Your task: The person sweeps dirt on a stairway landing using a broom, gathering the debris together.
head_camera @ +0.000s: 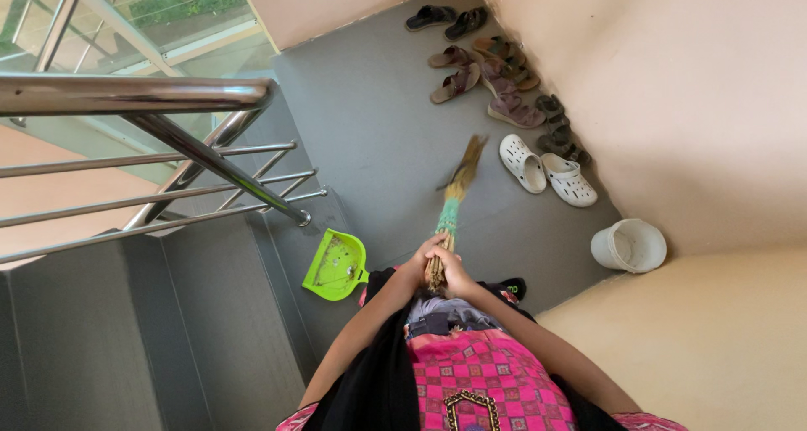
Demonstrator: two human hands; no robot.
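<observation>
Both my hands grip the handle end of a straw broom point(456, 193) with a green binding band. My left hand point(420, 261) wraps the near end from the left, and my right hand point(451, 269) closes on it from the right, touching the left. The bristle tip points away over the grey landing floor point(378, 120), toward the shoes by the wall. A lime-green dustpan point(336, 267) lies on the floor just left of my hands, at the top of the stairs.
A steel stair railing point(193, 149) runs along the left above descending grey steps. Several sandals and a pair of white clogs point(546, 170) line the right wall. A white bucket point(629, 246) stands in the corner at the right.
</observation>
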